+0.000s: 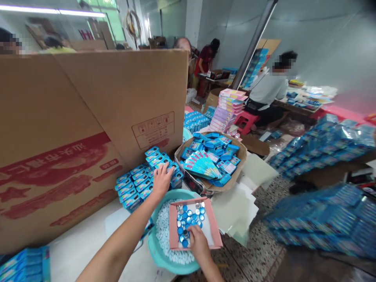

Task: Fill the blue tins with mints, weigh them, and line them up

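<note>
My left hand [162,181] rests with its fingers apart on top of the rows of small blue boxes [138,182] beside the big carton. Over a shallow pink tray [216,231], my right hand [199,243] has thumb and fingers pinched together among small round caps [189,213], some blue and some silver. Whether a cap is between those fingertips is hidden. The tray lies across a turquoise basin [154,250] that holds many small pale pellets [164,223].
A large brown carton [88,117] blocks the left side. Behind the basin stands an open box [242,156] heaped with blue packets [216,150]. White sheets [235,207] lie to its right. Stacked blue packs [317,219] fill the right. Other people [268,88] work farther back.
</note>
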The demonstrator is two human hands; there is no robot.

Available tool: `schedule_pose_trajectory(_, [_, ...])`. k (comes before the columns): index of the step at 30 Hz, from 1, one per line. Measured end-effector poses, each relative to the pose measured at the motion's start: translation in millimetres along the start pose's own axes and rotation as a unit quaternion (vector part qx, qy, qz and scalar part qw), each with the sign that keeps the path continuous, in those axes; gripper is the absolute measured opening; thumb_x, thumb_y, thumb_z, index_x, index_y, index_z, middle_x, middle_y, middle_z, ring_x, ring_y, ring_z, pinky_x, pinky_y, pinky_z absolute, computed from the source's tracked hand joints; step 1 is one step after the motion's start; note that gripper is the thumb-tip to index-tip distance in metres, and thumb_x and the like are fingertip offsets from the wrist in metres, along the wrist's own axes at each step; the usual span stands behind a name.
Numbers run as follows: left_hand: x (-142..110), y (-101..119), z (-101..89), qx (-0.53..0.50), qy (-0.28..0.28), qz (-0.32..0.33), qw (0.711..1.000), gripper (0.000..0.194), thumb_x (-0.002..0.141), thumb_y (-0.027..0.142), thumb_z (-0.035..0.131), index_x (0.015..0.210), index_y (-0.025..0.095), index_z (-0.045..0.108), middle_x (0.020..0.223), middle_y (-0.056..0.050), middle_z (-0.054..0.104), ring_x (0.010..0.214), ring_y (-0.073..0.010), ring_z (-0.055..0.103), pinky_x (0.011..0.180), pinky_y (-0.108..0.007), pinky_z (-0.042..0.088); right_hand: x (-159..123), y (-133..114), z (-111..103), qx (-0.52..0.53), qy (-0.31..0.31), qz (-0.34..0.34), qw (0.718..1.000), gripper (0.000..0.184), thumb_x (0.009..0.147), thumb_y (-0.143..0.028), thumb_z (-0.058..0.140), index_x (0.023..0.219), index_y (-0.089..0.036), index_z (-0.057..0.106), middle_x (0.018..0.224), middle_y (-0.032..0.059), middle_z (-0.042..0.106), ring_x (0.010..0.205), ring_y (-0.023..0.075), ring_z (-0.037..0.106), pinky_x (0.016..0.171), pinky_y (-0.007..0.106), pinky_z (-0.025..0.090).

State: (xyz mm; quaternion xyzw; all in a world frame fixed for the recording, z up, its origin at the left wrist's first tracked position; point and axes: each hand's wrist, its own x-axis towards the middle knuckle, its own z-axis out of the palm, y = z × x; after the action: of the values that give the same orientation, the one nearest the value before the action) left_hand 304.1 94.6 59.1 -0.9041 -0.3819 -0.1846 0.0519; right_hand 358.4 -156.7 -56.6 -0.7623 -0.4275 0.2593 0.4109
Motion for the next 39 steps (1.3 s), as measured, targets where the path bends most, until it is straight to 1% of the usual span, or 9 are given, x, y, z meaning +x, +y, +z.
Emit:
schedule_pose_trajectory(5, [-9,4,5.0,-0.065,-0.009,0.036,0.997,0.032,0.086,0.016,0.043,0.111,0.028,0.06,0.125,-0.008,0.056,0.116,-0.0251,0.046,0.095,-0.044,0.035,2,-6,-6,-0.01,-0.03,0.002,0.999,0.03,0.083,-0.015,0.035,0.083,-0.019,0.065,0.085,0.0086,0.063,0.082,0.0205,0.061,0.077,0.03,0.048])
schedule_pose_trajectory(9, [-37,0,-21.1,-0.161,0.01,0.018,0.987,0.032,0.087,0.022,0.045,0.118,0.022,0.055,0.118,-0.009,0.059,0.11,-0.0219,0.052,0.092,-0.039,0.041,4,-6,-9,-0.037,-0.053,-0.006,0.998,0.031,0.081,-0.015,0.035,0.085,-0.018,0.066,0.086,0.0089,0.062,0.083,0.0203,0.061,0.078,0.03,0.047])
schedule_pose_trajectory(15, [-146,-51,-101.8,-0.146,0.107,-0.191,0.965,0.049,0.081,0.035,0.057,0.125,0.018,0.046,0.115,-0.011,0.058,0.107,-0.0232,0.054,0.094,-0.038,0.042,1,1,-9,-0.076,-0.08,0.003,0.994,0.03,0.078,-0.014,0.037,0.082,-0.019,0.066,0.086,0.0079,0.065,0.085,0.0211,0.06,0.078,0.031,0.047])
schedule_pose_trajectory(18, [-212,-92,-117.0,-0.094,0.091,-0.301,0.945,0.046,0.08,0.037,0.057,0.12,0.018,0.048,0.112,-0.01,0.06,0.103,-0.0236,0.055,0.091,-0.037,0.043,-5,6,-6,-0.084,-0.093,-0.011,0.992,0.03,0.077,-0.013,0.038,0.082,-0.018,0.067,0.087,0.0083,0.066,0.085,0.0217,0.061,0.079,0.033,0.047])
schedule_pose_trajectory(22, [-279,-134,-92.4,-0.072,0.011,-0.378,0.923,0.043,0.077,0.035,0.057,0.116,0.018,0.051,0.108,-0.01,0.061,0.1,-0.0251,0.056,0.088,-0.036,0.044,-11,6,-2,-0.126,-0.11,-0.036,0.985,0.032,0.074,-0.008,0.038,0.08,-0.019,0.067,0.083,0.0075,0.065,0.083,0.0223,0.06,0.077,0.033,0.047])
schedule_pose_trajectory(25, [-301,-149,-57.1,-0.097,-0.036,-0.382,0.918,0.044,0.075,0.031,0.057,0.116,0.018,0.051,0.111,-0.009,0.061,0.102,-0.0257,0.056,0.09,-0.037,0.044,-12,0,1,-0.158,-0.115,-0.052,0.979,0.034,0.073,-0.005,0.036,0.078,-0.019,0.066,0.082,0.0073,0.065,0.082,0.0227,0.06,0.075,0.033,0.046])
schedule_pose_trajectory(32, [-286,-161,11.1,-0.152,-0.037,-0.361,0.919,0.041,0.076,0.027,0.054,0.116,0.018,0.051,0.112,-0.01,0.06,0.106,-0.0255,0.053,0.092,-0.038,0.043,-17,-12,-7,-0.198,-0.081,-0.089,0.973,0.029,0.08,-0.011,0.039,0.085,-0.019,0.066,0.086,0.0083,0.066,0.088,0.0252,0.057,0.078,0.038,0.046])
schedule_pose_trajectory(36, [-276,-166,24.8,-0.16,-0.036,-0.34,0.926,0.047,0.075,0.025,0.054,0.121,0.018,0.048,0.114,-0.011,0.058,0.108,-0.0259,0.051,0.094,-0.039,0.042,-24,-5,-17,-0.191,-0.05,-0.088,0.976,0.028,0.084,-0.017,0.04,0.098,-0.018,0.064,0.095,0.0096,0.064,0.094,0.025,0.055,0.083,0.039,0.046])
schedule_pose_trajectory(39, [-281,-166,23.3,-0.13,-0.02,-0.339,0.932,0.066,0.072,0.032,0.062,0.132,0.016,0.038,0.124,-0.014,0.05,0.117,-0.0289,0.044,0.099,-0.043,0.038,-26,1,-24,-0.185,-0.035,-0.086,0.978,0.027,0.086,-0.021,0.04,0.1,-0.018,0.063,0.096,0.0101,0.064,0.095,0.0249,0.056,0.084,0.04,0.046])
